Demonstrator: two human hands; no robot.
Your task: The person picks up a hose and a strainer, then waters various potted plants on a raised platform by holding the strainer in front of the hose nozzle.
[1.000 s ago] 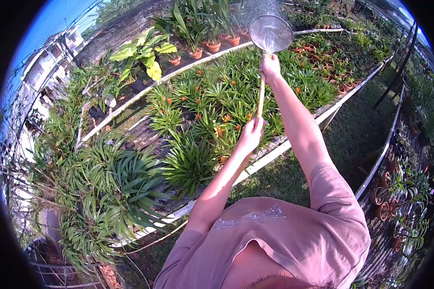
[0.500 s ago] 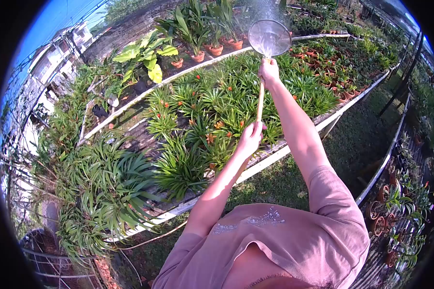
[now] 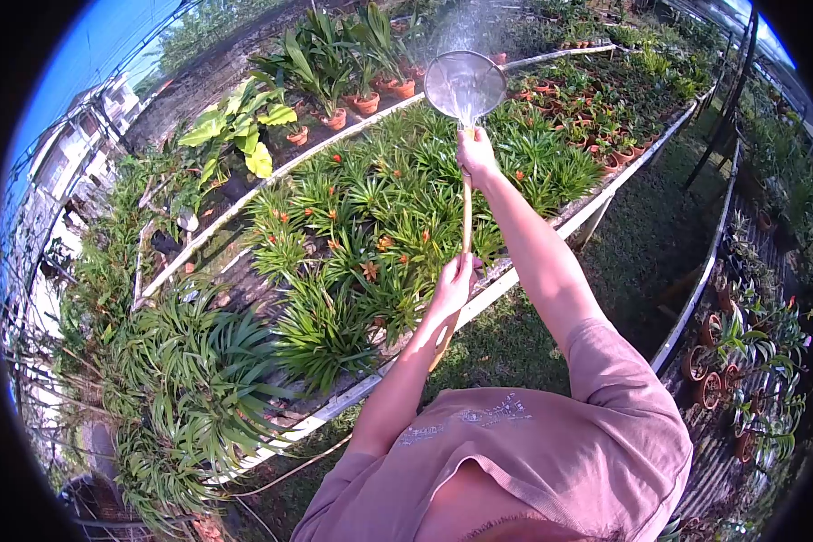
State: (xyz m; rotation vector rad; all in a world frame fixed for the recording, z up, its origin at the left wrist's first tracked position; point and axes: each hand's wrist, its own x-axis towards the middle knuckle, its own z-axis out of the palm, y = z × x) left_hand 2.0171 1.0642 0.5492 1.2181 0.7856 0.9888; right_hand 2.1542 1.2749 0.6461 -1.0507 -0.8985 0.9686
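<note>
A pale hose (image 3: 467,221) runs up between my hands, with water spraying from its top end through a round mesh screen (image 3: 465,84). Around the upper end of the hose, just below the screen, my right hand (image 3: 476,155) is closed. Lower down, my left hand (image 3: 455,278) is wrapped round the same hose. Beyond and beneath both hands lie green strap-leaved plants (image 3: 406,194) with orange and red flowers.
A raised bed's white edge rail (image 3: 334,404) crosses in front of me. Clay pots (image 3: 367,103) stand beyond its far rail. More potted plants (image 3: 709,390) are on a bench at the right. Long leaves (image 3: 190,361) overhang at the left.
Both hands, the hose and the round screen have shifted left in the view, and the spray with them. The plants and bed have also shifted left. Both hands keep their grip.
</note>
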